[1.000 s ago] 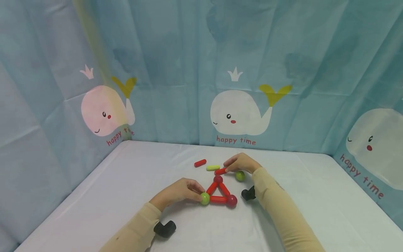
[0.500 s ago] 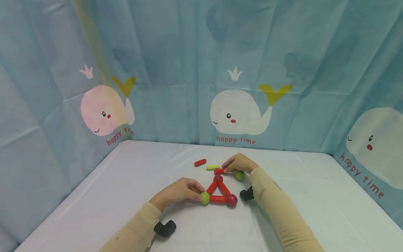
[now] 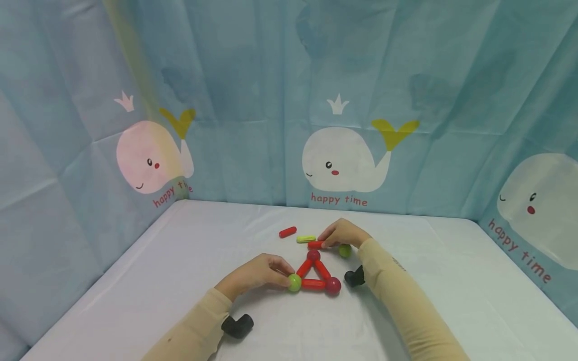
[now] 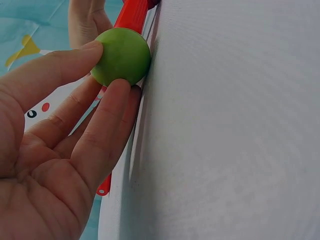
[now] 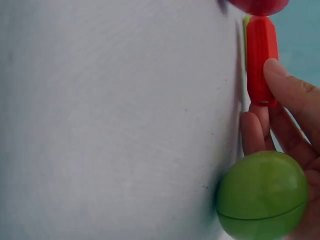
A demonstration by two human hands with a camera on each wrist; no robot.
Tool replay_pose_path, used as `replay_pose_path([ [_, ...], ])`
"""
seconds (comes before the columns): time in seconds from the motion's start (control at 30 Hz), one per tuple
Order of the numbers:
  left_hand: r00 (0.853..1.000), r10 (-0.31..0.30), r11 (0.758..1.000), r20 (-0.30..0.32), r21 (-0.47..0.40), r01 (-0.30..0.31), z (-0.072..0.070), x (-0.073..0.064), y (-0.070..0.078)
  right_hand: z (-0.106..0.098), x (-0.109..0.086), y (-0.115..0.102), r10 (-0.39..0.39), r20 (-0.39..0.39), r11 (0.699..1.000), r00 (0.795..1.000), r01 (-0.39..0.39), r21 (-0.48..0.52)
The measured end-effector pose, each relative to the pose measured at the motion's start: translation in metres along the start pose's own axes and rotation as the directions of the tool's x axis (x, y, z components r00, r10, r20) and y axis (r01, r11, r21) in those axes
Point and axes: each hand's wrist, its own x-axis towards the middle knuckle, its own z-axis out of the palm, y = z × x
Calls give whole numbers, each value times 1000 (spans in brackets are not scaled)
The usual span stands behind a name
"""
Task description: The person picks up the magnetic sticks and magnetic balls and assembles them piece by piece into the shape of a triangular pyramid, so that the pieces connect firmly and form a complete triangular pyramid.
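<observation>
My left hand point(image 3: 262, 273) pinches a green ball point(image 4: 121, 56) between thumb and fingers. That ball forms the left corner of a flat triangle: three red rods, one of them the near red rod point(image 3: 313, 284), run between it and two dark red balls, one at the right corner point(image 3: 333, 286) and one at the far corner point(image 3: 313, 255). Beyond the far corner, my right hand point(image 3: 345, 233) pinches a loose red rod point(image 5: 260, 60) by one end, thumb on its side. A second green ball point(image 5: 262, 195) sits on the table just under the right hand, partly hidden by it in the head view.
Farther back on the white table point(image 3: 217, 235) lie a yellow-green rod point(image 3: 306, 239) and another red rod point(image 3: 287, 232). Black wrist-worn pieces show by the left sleeve point(image 3: 194, 326) and right sleeve point(image 3: 402, 296). A blue curtain with whale prints point(image 3: 253, 150) stands behind the table.
My right hand has shifted slightly left with the red rod, bringing it a little nearer the triangle's far ball. The left hand stays on the green ball.
</observation>
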Motion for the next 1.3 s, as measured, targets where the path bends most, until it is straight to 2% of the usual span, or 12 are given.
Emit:
replay_pose_path([
  [0.4,1000,1,1000,-4,18,-1,-1,-1,1,-14,-17,5,-18,-8,999,1000,18,35],
  [0.63,1000,-10,1000,-16,14,11,-2,-1,0,-21,-24,1,-59,-29,995,998,62,83],
  [0.97,1000,-23,1000,-16,6,23,1,0,1,-16,-42,-7,-101,-28,984,995,104,145],
  [1.3,1000,-6,1000,-14,-1,6,1,-1,1,-10,-50,-7,-62,-41,978,997,69,197],
])
